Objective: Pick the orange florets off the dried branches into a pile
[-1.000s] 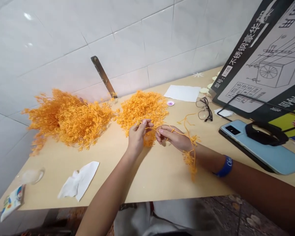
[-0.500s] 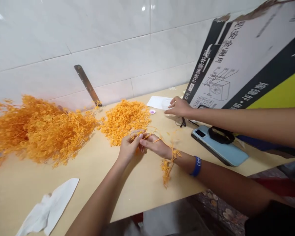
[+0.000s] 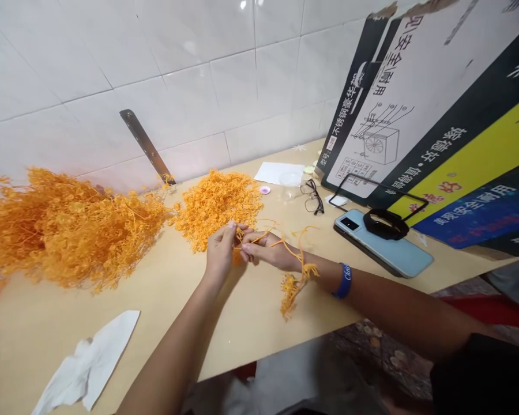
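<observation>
My left hand [image 3: 220, 249] and my right hand [image 3: 266, 248] meet over the table, fingertips close together. The right fingers pinch a sprig of orange dried flowers [image 3: 292, 291], whose stems run back over my wrist and whose blossoms hang below it. My left fingers are closed on a small orange piece at the tip of the stems; its exact shape is hidden between the fingers. Just behind my hands lies a heap of short orange blossoms [image 3: 218, 204]. Farther left spreads a large bunch of orange dried flowers [image 3: 82, 230]. A blue wristband [image 3: 344, 280] circles my right wrist.
Right of my hands lie a light-blue phone [image 3: 398, 248] with a black strap [image 3: 384, 225], glasses [image 3: 313, 197] and a clear cup [image 3: 290, 184]. A printed cardboard box [image 3: 372, 138] leans behind them. White tissue [image 3: 90, 360] is at front left; a metal strip [image 3: 147, 147] rests against the wall.
Another person's hand, which reached in from the right near the clear cup, has left the view. My hands stay together, with the left fingers shifted slightly. The view has moved a little.
</observation>
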The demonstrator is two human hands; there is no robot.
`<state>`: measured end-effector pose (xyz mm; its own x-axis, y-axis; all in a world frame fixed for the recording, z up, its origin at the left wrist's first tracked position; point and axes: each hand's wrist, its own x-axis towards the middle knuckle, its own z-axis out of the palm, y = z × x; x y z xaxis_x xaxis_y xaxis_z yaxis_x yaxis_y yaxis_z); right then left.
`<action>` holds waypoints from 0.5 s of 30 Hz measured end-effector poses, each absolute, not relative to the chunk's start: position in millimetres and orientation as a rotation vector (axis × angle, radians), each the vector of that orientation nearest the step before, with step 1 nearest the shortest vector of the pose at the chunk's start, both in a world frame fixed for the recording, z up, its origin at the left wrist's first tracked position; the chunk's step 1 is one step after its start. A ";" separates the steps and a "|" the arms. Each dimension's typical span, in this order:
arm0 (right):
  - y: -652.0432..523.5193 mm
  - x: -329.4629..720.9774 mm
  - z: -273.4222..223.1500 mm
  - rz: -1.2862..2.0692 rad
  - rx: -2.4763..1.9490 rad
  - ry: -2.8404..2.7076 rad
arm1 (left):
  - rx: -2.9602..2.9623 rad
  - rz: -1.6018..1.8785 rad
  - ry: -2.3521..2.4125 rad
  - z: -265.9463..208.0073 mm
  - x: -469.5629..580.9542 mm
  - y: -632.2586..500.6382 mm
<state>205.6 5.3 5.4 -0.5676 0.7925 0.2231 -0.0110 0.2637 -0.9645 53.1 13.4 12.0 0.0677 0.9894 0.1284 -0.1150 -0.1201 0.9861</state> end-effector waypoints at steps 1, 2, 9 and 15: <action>4.7 197.6 2.9 1.379 -0.704 -1.796 | 1.270 1.306 1.041 11.6 52.4 14.7; 4.6 193.4 1.8 1.373 -0.687 -1.793 | 1.287 1.301 1.052 11.6 51.6 15.8; -1.0 198.0 1.8 1.485 -0.403 -1.880 | 1.073 1.422 0.913 20.1 42.9 19.6; 15.5 199.8 -5.5 1.483 -0.756 -1.498 | 1.369 1.454 1.009 16.6 40.4 22.1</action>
